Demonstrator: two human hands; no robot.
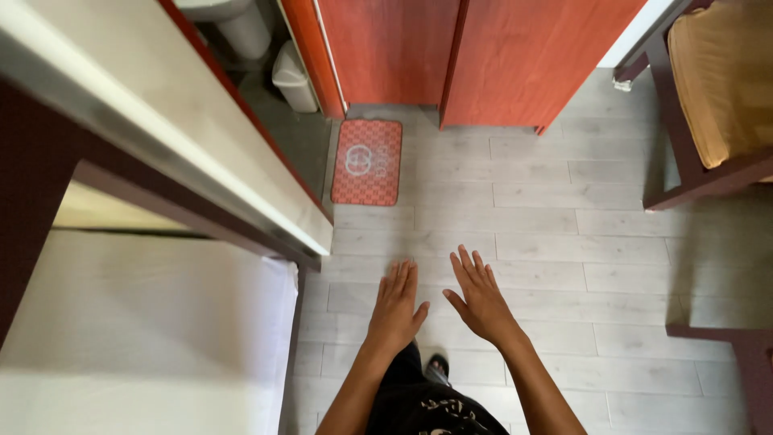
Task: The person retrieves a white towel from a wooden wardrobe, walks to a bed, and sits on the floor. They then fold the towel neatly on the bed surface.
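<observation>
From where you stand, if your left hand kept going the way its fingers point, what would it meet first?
Probably nothing close. The left hand is open and empty, pointing over bare grey floor toward the red patterned mat and the red cabinet behind it. Depth is hard to judge.

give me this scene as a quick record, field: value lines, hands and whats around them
left hand: left hand open, fingers spread, palm down, holding nothing
right hand: right hand open, fingers spread, holding nothing
hands relation: side by side, apart, held out over the floor
floor: pale grey plank floor
mat: small red patterned mat ahead of the hands, by the doorway
ahead: reddish wooden panels
left side: white bed surface under a dark-framed ledge
right side: dark wooden chair with tan cushion
beyond doorway: white bin
</observation>
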